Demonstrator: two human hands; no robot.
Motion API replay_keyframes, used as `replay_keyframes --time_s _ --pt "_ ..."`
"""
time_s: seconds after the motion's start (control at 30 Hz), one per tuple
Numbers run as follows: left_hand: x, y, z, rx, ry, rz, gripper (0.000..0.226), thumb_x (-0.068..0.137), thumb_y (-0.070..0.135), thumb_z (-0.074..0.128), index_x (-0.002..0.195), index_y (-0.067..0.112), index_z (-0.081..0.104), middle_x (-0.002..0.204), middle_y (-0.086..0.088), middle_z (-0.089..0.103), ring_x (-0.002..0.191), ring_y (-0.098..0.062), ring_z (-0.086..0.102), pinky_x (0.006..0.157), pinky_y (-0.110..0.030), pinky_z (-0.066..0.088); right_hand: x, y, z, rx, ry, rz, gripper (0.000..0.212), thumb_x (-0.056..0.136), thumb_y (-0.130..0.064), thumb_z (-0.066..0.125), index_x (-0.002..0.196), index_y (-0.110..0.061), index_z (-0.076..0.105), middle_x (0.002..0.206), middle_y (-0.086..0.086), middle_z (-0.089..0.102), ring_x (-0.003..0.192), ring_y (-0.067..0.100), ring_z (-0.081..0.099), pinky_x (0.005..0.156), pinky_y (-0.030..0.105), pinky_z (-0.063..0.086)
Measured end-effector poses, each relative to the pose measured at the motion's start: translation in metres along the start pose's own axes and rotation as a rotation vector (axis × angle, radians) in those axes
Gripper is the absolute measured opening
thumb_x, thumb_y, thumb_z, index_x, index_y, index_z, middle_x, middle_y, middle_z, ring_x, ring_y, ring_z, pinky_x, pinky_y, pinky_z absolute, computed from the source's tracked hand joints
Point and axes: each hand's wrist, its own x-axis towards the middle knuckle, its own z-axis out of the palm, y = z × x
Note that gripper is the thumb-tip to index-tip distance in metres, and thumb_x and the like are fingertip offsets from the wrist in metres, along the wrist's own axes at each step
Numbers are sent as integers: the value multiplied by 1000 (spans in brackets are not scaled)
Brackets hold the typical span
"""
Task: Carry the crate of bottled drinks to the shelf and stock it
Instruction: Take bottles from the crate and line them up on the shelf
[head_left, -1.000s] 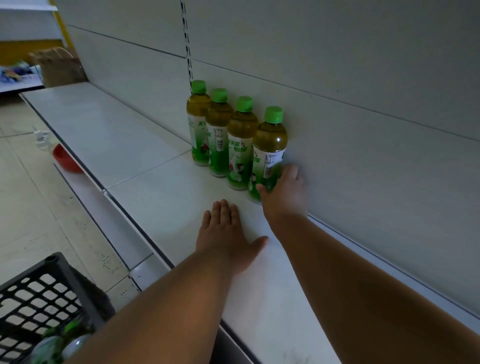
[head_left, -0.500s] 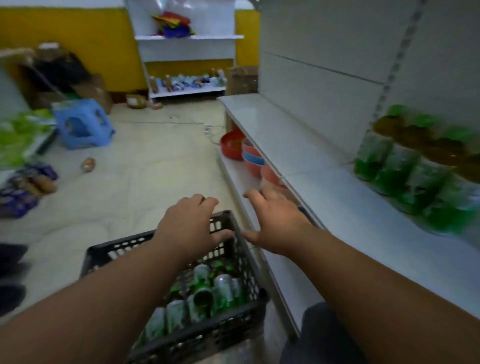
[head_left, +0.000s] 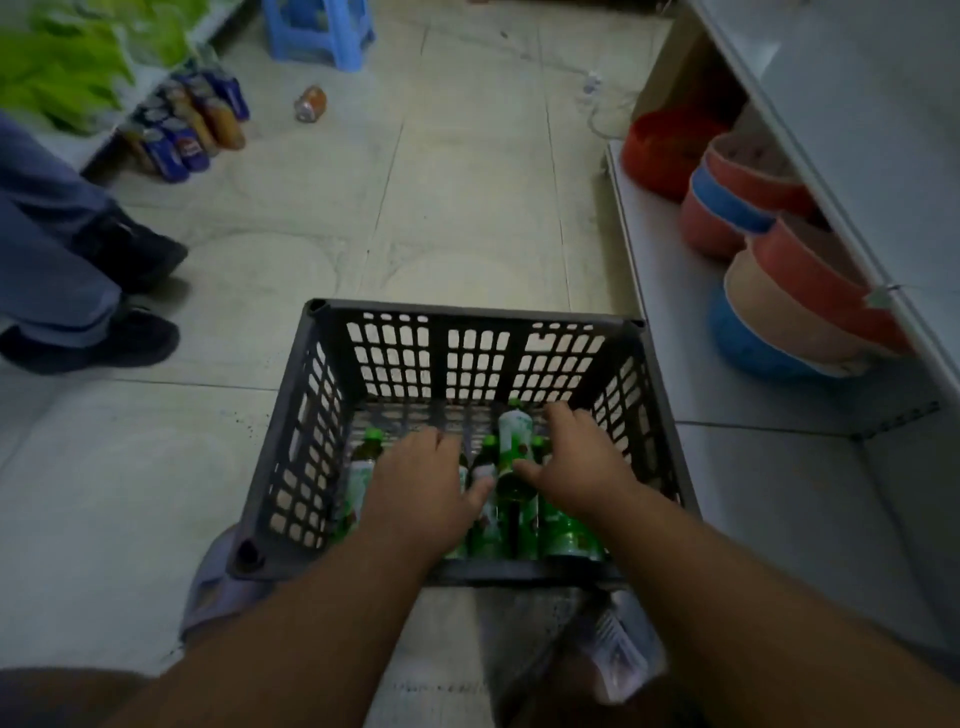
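Below, a pale tiled floor (head_left: 457, 208) is seen filling most of the view. Along the right side a white shelf (head_left: 857, 104) is seen, with a lower ledge beneath it on which stacked plastic bowls (head_left: 769, 270) in red, blue and beige are kept. At the left edge, the trouser legs and dark shoes of another person (head_left: 78, 270) are seen standing on the floor. A dark plastic crate (head_left: 467, 353) with slotted walls is set on the floor near the bottom centre, just beside the lower ledge. Inside it, green-capped bottles (head_left: 514, 431) with green labels are packed along the near side, while the far part of the crate floor is left bare. Both arms are reached down into the crate from the bottom of the view. The left hand (head_left: 421, 488) is lowered over the bottles on the left with its fingers bent downward; whether a bottle is actually grasped cannot be told. The right hand (head_left: 576, 462) is placed over the bottles on the right, thumb spread toward the middle, and its grip likewise cannot be told. Farther off, a blue stool (head_left: 317, 31), a row of bottles on a low shelf (head_left: 187, 124) and one loose can (head_left: 310, 104) on the floor are visible.
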Motion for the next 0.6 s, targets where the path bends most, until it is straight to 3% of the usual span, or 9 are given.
replay_keyframes --time_s 0.07,0.13,0.2,0.27,0.47,0.6 --pt "1 0 27 -12 -44 -56 72 93 68 42 146 18 40 148 -6 45 136 -24 39 112 -40 33 16 13 19 -10 -39 51 71 78 -48 74 136 -23 41 131 6 49 118 25 52 99 42 48" --pt "0 -2 47 -34 -87 -100 90 94 72 33 159 13 12 167 -9 13 153 -25 10 124 -39 9 34 21 35 9 -71 84 74 78 -49 75 137 -22 41 131 6 48 117 26 52 98 43 49" --pt "1 -5 59 -35 -84 -89 98 93 76 24 158 12 -11 167 -9 -15 153 -22 -15 122 -38 -9 53 28 49 43 -102 117 75 76 -51 76 136 -22 43 131 6 49 116 26 55 95 45 52" --pt "2 -6 62 -6 -67 -68 101 91 77 18 154 11 -23 162 -11 -29 149 -22 -28 120 -38 -14 69 32 63 63 -136 154 77 75 -53 76 137 -21 42 131 8 51 117 29 56 94 48 52" --pt "5 -5 66 -2 -55 -89 102 90 78 13 151 8 -28 159 -13 -36 146 -24 -34 123 -41 -12 135 22 102 -119 -297 237 99 82 -68 60 152 -10 20 147 18 44 130 38 46 101 45 46" --pt "7 -7 68 -18 -50 -83 102 88 76 14 154 7 -20 161 -13 -30 149 -25 -29 119 -38 -15 173 23 121 -221 -384 286 101 89 -55 60 156 -8 2 158 18 30 138 39 39 103 49 43"
